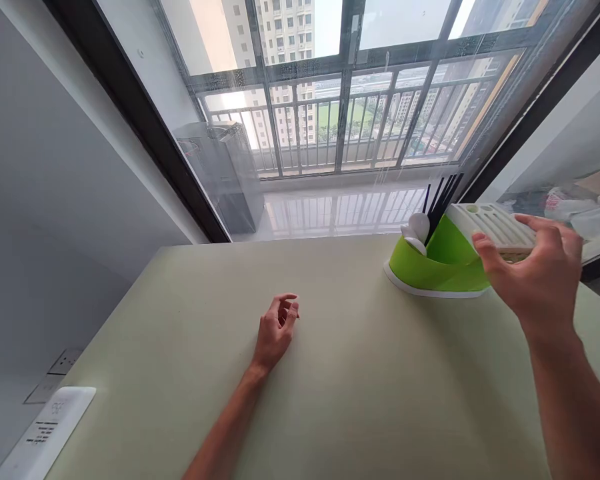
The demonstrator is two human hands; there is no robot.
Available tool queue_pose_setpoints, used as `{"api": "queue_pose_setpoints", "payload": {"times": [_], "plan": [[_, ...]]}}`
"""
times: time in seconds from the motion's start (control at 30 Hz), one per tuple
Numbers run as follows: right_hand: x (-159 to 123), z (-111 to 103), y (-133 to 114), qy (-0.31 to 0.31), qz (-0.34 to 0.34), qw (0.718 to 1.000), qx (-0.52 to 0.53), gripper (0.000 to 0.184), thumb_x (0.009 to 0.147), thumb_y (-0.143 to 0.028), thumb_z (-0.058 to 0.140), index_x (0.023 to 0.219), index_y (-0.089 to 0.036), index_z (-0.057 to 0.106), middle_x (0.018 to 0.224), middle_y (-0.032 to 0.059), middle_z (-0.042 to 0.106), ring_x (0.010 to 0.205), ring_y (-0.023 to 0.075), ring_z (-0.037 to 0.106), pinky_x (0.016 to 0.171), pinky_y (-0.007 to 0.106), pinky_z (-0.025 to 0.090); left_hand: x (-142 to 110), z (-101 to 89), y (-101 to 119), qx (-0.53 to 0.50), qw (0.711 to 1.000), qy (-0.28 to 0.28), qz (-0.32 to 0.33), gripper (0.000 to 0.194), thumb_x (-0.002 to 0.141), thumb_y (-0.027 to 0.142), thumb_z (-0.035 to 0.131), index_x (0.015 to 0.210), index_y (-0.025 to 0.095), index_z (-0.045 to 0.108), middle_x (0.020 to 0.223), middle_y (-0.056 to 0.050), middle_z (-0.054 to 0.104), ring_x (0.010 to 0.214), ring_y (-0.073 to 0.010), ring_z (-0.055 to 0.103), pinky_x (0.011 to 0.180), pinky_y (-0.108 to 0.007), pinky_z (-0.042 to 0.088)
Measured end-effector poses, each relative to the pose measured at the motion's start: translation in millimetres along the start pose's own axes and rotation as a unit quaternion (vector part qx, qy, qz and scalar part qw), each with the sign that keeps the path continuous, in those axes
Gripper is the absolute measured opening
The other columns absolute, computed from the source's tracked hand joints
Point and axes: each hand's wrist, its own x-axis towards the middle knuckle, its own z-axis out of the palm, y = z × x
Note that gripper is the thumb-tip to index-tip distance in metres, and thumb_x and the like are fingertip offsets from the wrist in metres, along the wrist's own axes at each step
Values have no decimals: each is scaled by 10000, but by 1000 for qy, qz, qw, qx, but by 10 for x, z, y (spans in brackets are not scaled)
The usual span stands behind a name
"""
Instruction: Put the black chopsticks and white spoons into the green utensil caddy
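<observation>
My right hand (pixel 543 267) grips a white slotted rack (pixel 495 223) by its sides, thumb on the left and fingers at the far right. The rack has long slots and round holes in its top. It sits tilted at the right end of a green utensil holder (pixel 440 273) with a white base; my hand hides part of where they meet. White spoon-like heads (pixel 417 232) and thin black sticks (pixel 441 203) rise from the holder's left part. On the table, my left hand (pixel 276 330) rests loosely curled, thumb apart from the fingers, holding nothing I can see.
The pale green table (pixel 190 320) runs up to a glass window (pixel 330 133). A white power strip (pixel 47 430) lies at the table's left edge, near a wall socket (pixel 65 361). Plastic bags (pixel 593 213) show through glass at right.
</observation>
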Motion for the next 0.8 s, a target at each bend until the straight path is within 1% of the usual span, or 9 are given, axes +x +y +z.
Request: {"api": "queue_pose_setpoints", "payload": {"times": [0.13,0.23,0.33,0.43,0.53,0.67,0.8], "plan": [[-5,-29,-45,-16,18,1000,-2,708,824,-598,631,1327,-100,613,1233,237,666,1178,389,607,1031,470,430,5,9,-20,-23,1000,-3,-4,428,989,557,485,1210,209,597,818,4,629,567,-102,450,541,-226,380],[-15,-50,-76,-15,13,1000,-6,698,820,-609,629,1309,-112,628,1218,228,681,1154,396,622,1009,454,440,10,17,-29,-25,1000,-4,-4,430,990,560,483,1205,205,595,812,6,628,565,-100,444,533,-221,373],[-19,-74,-115,-19,0,1000,-12,666,830,-625,616,1280,-135,649,1200,215,692,1144,379,626,983,429,442,15,16,-33,-33,999,-3,-5,431,989,561,488,1200,201,599,799,11,623,555,-95,431,525,-220,365],[-24,-108,-179,-17,-20,999,-19,615,831,-627,620,1236,-168,680,1159,181,718,1117,351,646,948,399,459,19,13,-32,-39,999,-4,-8,455,989,569,484,1226,197,595,797,11,626,538,-93,420,516,-224,359],[-37,-147,-267,-14,-32,999,-17,594,832,-623,628,1207,-167,701,1130,170,737,1085,338,669,929,389,483,21,18,-30,-36,999,-6,-8,461,989,573,482,1227,196,596,795,10,627,537,-94,423,516,-225,360],[-74,-194,-412,-28,-49,998,4,586,838,-643,638,1187,-177,703,1137,161,738,1079,332,680,941,399,500,25,30,-27,-30,1000,-4,-6,445,987,568,484,1195,194,603,786,11,629,539,-94,431,518,-224,363],[-141,-240,-612,-57,-62,996,30,530,879,-620,634,1192,-195,684,1223,175,705,1160,353,659,978,442,498,23,20,-25,-11,1000,-3,-2,437,984,567,484,1173,195,614,777,8,632,550,-101,447,527,-228,370]]}}
